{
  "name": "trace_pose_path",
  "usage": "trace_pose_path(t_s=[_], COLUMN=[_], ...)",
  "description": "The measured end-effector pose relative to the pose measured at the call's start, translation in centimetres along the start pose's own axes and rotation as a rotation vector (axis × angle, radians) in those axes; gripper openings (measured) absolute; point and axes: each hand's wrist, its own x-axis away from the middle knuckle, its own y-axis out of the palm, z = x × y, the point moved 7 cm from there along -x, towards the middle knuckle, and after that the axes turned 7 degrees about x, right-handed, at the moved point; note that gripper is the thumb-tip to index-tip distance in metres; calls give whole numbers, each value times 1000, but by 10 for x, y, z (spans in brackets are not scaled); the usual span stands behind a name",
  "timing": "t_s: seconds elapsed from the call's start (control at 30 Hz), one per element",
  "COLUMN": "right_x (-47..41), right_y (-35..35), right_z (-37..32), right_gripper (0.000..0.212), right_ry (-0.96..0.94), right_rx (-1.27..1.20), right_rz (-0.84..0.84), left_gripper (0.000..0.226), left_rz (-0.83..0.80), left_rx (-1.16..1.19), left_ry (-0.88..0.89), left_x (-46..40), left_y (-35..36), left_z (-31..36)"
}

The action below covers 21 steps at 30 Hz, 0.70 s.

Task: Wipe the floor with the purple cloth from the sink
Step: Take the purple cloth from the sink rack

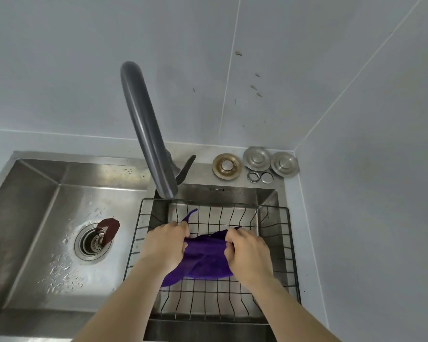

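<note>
The purple cloth (204,261) hangs bunched over the black wire basket (292,245) that sits in the right basin of the steel sink (35,193). My left hand (166,243) grips the cloth's left top edge, and a thin purple loop sticks up just behind its fingers. My right hand (247,250) pinches the right top edge. Between the two hands the cloth sags, and its lower corner droops to the left under my left wrist.
A dark grey faucet (146,129) arches over the basket's back edge. The wet left basin has a drain (93,240) with a brown stopper (109,229) beside it. Metal drain covers and rings (255,164) lie on the back ledge. Tiled walls close in behind and on the right.
</note>
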Motion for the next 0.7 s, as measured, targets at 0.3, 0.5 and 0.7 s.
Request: trace_pose_path(t_s=[0.3,0.5,0.7], right_x=[38,127,266], right_y=[-90,-170,-248], right_z=[-38,-87,-154], right_gripper=[16,5,30], right_ry=[-13,-57,-211], right_rx=[-57,-37,-6], right_rz=[125,218,469], left_gripper=[21,24,15], left_rz=[379,642,784], left_rx=[-14,-45,-5], left_ry=[141,346,430], left_x=[81,206,341], left_y=[-86,-151,-200], left_z=[12,22,20])
